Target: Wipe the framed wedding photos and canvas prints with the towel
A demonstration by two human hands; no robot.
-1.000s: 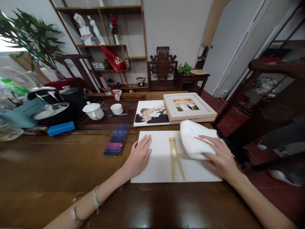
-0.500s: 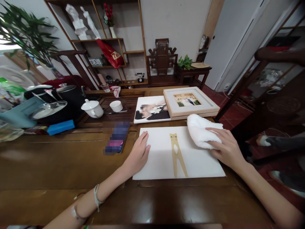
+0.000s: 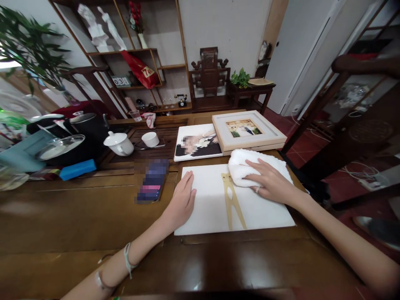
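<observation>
A white rectangular panel (image 3: 206, 204) lies on the table, with a tan, A-shaped stand (image 3: 233, 202) flat along its middle. It looks like the back of a picture frame. My left hand (image 3: 183, 200) rests along the panel's left edge, its fingers stretched out and close together. On the upper right part of the panel, my right hand (image 3: 268, 179) grips a folded white towel (image 3: 239, 160), fingers spread over it. The towel touches the panel and covers its upper right edge, beside the top of the stand.
Behind the panel lie a photo print (image 3: 196, 143) and stacked light-wood frames (image 3: 268, 131). A phone (image 3: 153, 181) is left of the panel. Farther left are a white lidded cup (image 3: 118, 143), a small white bowl (image 3: 150, 139), a blue block (image 3: 77, 169) and pots. A dark chair (image 3: 353, 96) stands at right.
My right hand and the towel have slid left across the panel, nearer to the top of the stand. My left hand stays at the left edge. The whole view has shifted slightly.
</observation>
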